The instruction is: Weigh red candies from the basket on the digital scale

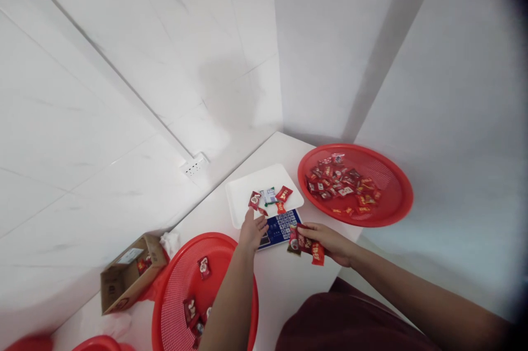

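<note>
Wrapped candies protrude from pinching right hand, lower centre; more in scale tray, rightmost red basket; left hand spread, empty.

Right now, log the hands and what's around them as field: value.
left hand: open, by the white shallow plastic tray; contact unclear
right hand: fingers closed on mostly red shiny wrapped packets
tray contents: red packets, one white-and-green packet
keypad: blue rectangular panel, before tray
right side: round red plastic basket, many packets
left side: round red mesh basket, fewer visible, partly hidden by forearm
far left: open brown cardboard box, red packets inside
</note>
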A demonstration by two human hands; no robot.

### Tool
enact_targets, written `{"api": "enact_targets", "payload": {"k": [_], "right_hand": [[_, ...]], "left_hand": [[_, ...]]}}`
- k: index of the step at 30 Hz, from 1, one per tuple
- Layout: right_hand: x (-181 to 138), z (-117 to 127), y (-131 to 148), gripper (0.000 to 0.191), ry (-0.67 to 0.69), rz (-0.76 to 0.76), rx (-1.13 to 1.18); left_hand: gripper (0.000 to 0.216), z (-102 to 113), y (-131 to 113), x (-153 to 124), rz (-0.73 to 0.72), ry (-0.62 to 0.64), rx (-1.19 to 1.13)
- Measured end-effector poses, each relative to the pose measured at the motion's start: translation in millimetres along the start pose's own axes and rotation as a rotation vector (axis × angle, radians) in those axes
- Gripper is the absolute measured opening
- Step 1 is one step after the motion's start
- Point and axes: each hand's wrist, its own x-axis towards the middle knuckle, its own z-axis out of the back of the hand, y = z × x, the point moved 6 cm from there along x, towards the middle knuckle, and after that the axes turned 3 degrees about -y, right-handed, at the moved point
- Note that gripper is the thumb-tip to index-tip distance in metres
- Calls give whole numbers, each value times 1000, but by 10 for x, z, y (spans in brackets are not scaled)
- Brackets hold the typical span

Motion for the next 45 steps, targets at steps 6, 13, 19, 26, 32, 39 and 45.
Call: {"api": "enact_targets", "payload": {"k": [6,13,19,26,32,39,45], "right_hand": [[-5,35,-12,20,-41,12,-21],[23,-143,-170,29,6,19,-155],[-50,-299,-111,31,87,102,-196],[-202,-331,-41,32,118,148,-269],[-273,-340,-10,31,121,181,-239],[-285,-326,-46,34,142,202,-320],[-262,-299,-83,38,103,204,-302]], "left_hand": [[44,67,323,-386,-27,33,138],[39,-116,660,-979,-25,269,83],[33,40,397,-1010,-159,135,92],[28,23,220,-1091,-219,136,131],[23,25,248,-1137,-189,176,103],[23,-1,271,-1199,-169,210,115],[32,-95,269,-1264,-190,240,111]]}}
